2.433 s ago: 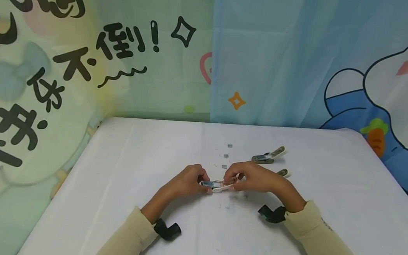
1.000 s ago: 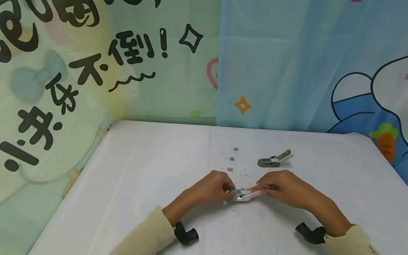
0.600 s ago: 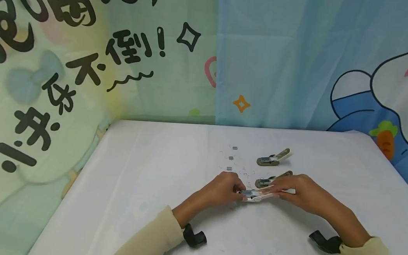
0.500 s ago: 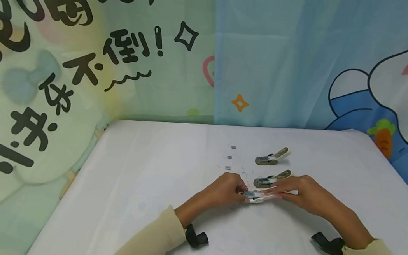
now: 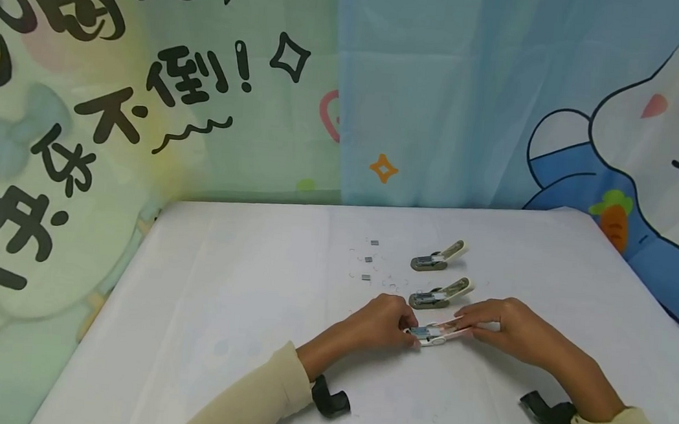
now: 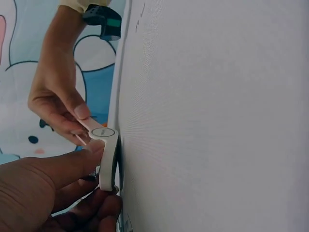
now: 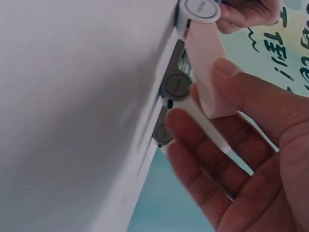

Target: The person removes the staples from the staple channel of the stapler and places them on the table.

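A small pink-and-white stapler (image 5: 438,333), swung open with its pink arm raised, lies between both hands over the white table. My left hand (image 5: 382,321) grips its white base at the left end, thumb on one side and fingertips at the other. My right hand (image 5: 502,322) pinches the pink arm (image 7: 205,63) between thumb and fingers, seen close in the right wrist view. In the left wrist view the white base (image 6: 110,164) stands close over the cloth. Just behind it sits an open olive-green stapler (image 5: 430,299), with another olive-green stapler (image 5: 430,263) farther back.
Three short grey staple strips (image 5: 366,277) lie in a column left of the green staplers, with loose staples (image 5: 390,286) scattered around. The white-covered table (image 5: 237,264) ends at a printed curtain (image 5: 428,94). Black wrist cameras (image 5: 329,399) hang under both wrists.
Both hands have carried the pink-and-white stapler right and toward the near side, in front of the green ones. The nearer green stapler, earlier mostly covered by the right hand, now shows fully.
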Demonstrator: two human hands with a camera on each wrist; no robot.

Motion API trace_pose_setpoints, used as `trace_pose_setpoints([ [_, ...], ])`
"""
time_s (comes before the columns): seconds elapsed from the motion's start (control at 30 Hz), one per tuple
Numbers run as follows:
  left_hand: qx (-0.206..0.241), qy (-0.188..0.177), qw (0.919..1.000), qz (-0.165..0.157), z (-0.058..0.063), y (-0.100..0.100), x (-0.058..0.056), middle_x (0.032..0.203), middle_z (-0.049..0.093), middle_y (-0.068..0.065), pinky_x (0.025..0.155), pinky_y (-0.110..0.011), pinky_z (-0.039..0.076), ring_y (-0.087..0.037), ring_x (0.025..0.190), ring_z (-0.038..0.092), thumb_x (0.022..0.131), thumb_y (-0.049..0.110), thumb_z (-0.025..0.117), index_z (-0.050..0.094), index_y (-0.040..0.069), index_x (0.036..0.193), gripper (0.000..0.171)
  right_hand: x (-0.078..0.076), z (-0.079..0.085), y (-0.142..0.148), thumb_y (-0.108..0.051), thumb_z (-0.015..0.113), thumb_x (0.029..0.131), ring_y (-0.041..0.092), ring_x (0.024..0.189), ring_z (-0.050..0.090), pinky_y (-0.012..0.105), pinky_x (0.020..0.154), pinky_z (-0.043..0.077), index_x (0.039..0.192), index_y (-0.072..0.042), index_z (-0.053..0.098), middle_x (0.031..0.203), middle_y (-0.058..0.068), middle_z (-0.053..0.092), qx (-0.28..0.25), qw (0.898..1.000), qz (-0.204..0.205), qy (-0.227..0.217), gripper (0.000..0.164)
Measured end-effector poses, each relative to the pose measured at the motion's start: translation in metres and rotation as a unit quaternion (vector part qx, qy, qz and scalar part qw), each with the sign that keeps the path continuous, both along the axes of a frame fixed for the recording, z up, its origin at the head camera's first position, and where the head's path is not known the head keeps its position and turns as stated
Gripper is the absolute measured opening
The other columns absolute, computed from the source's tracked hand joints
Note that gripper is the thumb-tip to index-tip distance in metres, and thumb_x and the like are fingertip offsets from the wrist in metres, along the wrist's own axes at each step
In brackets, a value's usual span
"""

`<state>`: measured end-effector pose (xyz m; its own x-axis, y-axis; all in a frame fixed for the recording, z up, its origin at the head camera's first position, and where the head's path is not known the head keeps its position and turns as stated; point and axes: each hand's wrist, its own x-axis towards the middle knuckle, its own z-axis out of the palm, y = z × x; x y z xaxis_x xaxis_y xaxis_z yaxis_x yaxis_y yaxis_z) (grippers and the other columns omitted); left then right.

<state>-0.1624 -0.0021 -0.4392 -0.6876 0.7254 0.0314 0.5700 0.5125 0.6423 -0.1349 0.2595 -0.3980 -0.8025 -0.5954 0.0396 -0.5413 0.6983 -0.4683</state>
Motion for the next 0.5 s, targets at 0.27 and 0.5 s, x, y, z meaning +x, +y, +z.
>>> trace_pose_setpoints([
  [0.27, 0.002, -0.023, 0.9997, -0.010, 0.012, -0.016, -0.001, 0.092, 0.068, 0.006, 0.069, -0.013, 0.045, 0.002, 0.079, 0.056, 0.091, 0.021, 0.071, 0.075, 0.004, 0.103, 0.021, 0.001, 0.015, -0.015, -0.022, 0.072, 0.090, 0.028, 0.106, 0.063, 0.052, 0.086, 0.049, 0.105, -0.016, 0.076, 0.109, -0.002, 0.069, -0.011, 0.999, -0.001, 0.038, 0.017],
  [0.5, -0.001, 0.034, 0.9933, 0.110, 0.033, -0.063, -0.021, 0.093, 0.068, 0.001, 0.067, -0.023, 0.046, -0.008, 0.077, 0.057, 0.100, 0.016, 0.057, 0.073, 0.004, 0.104, 0.021, -0.012, 0.033, -0.052, -0.009, 0.058, 0.098, 0.033, 0.100, 0.063, 0.050, 0.079, 0.050, 0.116, 0.002, 0.068, 0.110, 0.016, 0.068, -0.032, 0.992, -0.086, 0.085, 0.023],
])
